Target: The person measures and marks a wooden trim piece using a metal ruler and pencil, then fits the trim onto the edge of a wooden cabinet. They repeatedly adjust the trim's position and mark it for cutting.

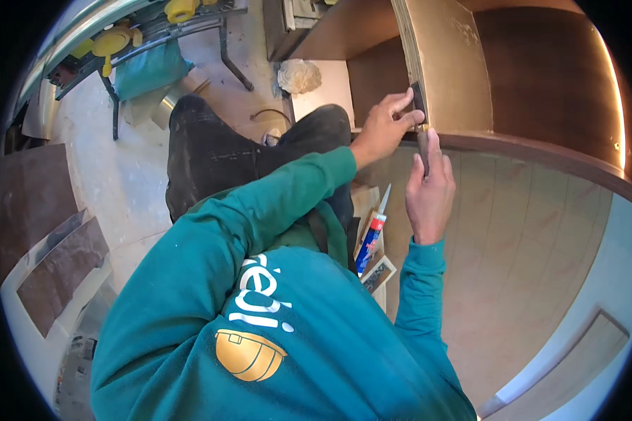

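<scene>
Evidently, the work centres on the front edge of an upright cabinet panel (460, 70), where a narrow dark strip (418, 98) lies flat along the pale edge and a slim brown piece (423, 145) continues below it. Whether these are one implement or two separate parts cannot be confirmed.

Handling: both parts are judged light and fairly stiff, with the dark strip thin enough to slip or skew if pressed off-centre. The brown piece is best taken along its length, between thumb and fingers; the dark strip is best steadied by its sides, with fingertips clear of the panel edge.

Position: the dark strip sits at the fingertips of the left grip (383, 133), just above the right grip (432, 196). The brown piece runs upward out of the right grip.

State of grip: the right thumb and fingers are pinching the brown piece. The left thumb and forefinger touch the dark strip; whether they pinch it or merely press on it cannot be told.

Adjacent: a sealant cartridge (371, 244) with a pointed nozzle stands tilted near the right forearm, apart from both hands.
</scene>
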A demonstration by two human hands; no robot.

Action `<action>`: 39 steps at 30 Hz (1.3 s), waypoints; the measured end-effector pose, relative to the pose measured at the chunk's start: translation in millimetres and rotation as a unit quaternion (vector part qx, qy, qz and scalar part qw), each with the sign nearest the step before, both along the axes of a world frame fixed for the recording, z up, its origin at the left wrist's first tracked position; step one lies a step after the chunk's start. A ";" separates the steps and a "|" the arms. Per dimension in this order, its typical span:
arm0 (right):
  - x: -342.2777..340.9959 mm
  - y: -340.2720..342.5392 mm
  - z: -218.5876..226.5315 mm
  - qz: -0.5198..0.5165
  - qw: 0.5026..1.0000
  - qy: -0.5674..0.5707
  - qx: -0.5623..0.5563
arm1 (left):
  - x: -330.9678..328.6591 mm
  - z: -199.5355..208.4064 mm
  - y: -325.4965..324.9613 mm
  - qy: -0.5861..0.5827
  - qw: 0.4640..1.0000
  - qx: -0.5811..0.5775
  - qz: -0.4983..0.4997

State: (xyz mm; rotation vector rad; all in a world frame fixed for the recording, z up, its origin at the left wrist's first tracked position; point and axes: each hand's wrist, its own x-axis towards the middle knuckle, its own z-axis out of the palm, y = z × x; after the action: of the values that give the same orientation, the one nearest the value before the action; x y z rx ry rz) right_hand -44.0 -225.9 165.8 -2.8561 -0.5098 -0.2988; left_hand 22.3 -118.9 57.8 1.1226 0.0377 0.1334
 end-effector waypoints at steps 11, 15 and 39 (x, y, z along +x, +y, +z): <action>3.8 5.7 3.2 -0.021 0.999 0.024 0.006 | 5.5 -4.3 -2.0 -0.006 0.998 0.030 0.059; 6.2 -2.9 -7.2 0.016 0.999 -0.018 0.022 | -4.5 -5.4 -10.1 0.010 0.998 0.027 0.054; -6.0 -5.9 -23.0 -0.027 0.998 -0.016 0.045 | 0.5 -9.1 -6.9 -0.003 0.998 0.040 0.044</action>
State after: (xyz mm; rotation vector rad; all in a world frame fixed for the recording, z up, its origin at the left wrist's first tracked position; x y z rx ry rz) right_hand -50.0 -231.8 142.8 -2.7844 -0.4161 -0.3691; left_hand 22.8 -125.8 48.7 1.2013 0.0767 0.2192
